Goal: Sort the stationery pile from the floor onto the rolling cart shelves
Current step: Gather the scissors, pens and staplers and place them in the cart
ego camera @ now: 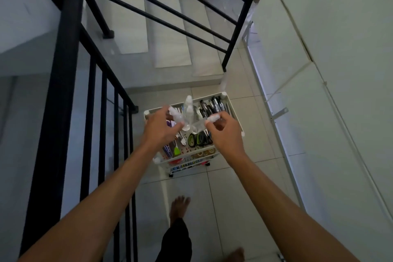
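A white rolling cart [231, 110] stands on the tiled floor below me, its top shelf holding black markers [212, 105], scissors [200, 139] and other stationery. Both hands hover over that shelf. My left hand [160, 128] grips a clear glue bottle [176, 116] with a white cap. My right hand [225, 132] pinches another clear bottle [204, 122] by its white-capped end. A third clear bottle [188, 108] stands upright between them; whether a hand touches it I cannot tell. Tape rolls [204, 153] show on the lower shelf.
A black stair railing [63, 91] runs along my left and another railing [240, 27] crosses above the steps behind the cart. A white wall and frame [276, 112] close the right side. My bare feet [179, 205] stand on the tiles just before the cart.
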